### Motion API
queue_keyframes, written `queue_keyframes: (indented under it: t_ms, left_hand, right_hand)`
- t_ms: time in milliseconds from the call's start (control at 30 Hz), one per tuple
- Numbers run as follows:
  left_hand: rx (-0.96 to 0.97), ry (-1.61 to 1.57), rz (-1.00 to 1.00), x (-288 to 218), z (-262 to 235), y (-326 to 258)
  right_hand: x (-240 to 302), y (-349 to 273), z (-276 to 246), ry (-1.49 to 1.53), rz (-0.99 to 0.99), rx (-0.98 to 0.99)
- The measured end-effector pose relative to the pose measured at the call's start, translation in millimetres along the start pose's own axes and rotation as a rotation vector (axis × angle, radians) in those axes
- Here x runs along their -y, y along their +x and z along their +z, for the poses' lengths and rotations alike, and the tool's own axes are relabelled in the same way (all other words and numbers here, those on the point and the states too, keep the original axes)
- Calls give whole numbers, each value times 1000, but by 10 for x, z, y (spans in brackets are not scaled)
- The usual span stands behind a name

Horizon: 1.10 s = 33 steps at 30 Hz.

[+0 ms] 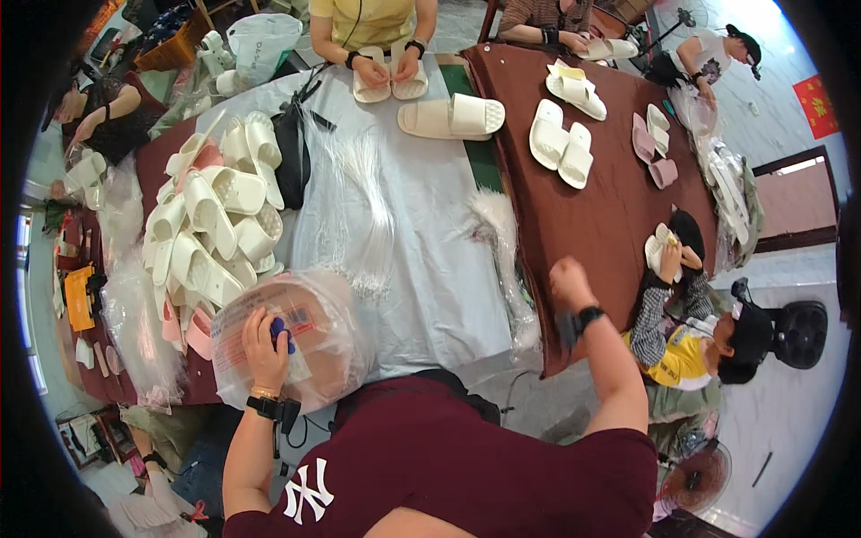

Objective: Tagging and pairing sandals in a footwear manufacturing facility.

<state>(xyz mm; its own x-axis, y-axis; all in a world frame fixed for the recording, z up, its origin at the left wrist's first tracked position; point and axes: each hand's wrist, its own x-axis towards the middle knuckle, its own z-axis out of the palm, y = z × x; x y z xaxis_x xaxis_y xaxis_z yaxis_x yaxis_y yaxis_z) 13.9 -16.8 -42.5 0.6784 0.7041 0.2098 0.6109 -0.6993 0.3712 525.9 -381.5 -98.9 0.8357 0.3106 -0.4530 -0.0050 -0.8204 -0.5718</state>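
Note:
My left hand [266, 354] lies on a see-through plastic bag [336, 359] with brown, skin-toned and printed areas showing through it. A small glossy blue object [281, 334] sits in its fingers; its kind is unclear. My right hand [571, 285] is raised over the near left edge of the brown-covered table [547, 215], fingers curled; whether they hold anything is hidden. Beyond the bag, left of centre, rises a heap of cream slippers [211, 220] with a few pink ones. Thin white plastic strips [366, 197] lie spread on the pale grey cloth [439, 242].
A pair of cream slippers [560, 143] lies on the brown table, pink slippers [644, 139] farther right. Across from me a co-worker's hands [390, 72] handle slippers. Another person [700, 336] works at the right edge. A black bag [291, 148] lies beside the heap.

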Motion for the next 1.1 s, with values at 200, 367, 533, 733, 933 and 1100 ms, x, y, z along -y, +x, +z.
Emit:
queue_keyframes:
  t_ms: [200,367,533,733,933,1100]
  left_hand:
    - [-6,24,-16,-27,29,-14]
    - [1,90,-48,-95,10,22]
    - [-9,119,-30,-105,-52,5]
    - [-2,128,-25,-163,-75,48]
    - [-10,141,-20,-201,-94,85]
    - [-16,123,-6,-186,-111,82]
  right_hand:
    - [899,1429,-629,-507,-326,-429]
    - [1224,1923,-680,-672,-323,-408]
    - [1585,2253,-713,-674,-180,-303]
    - [1556,2474,-798,-698,-88,-166]
    - [1370,2527,-722,-487,-256,-128]
    - [1173,2366,-563,-397,-422,-133]
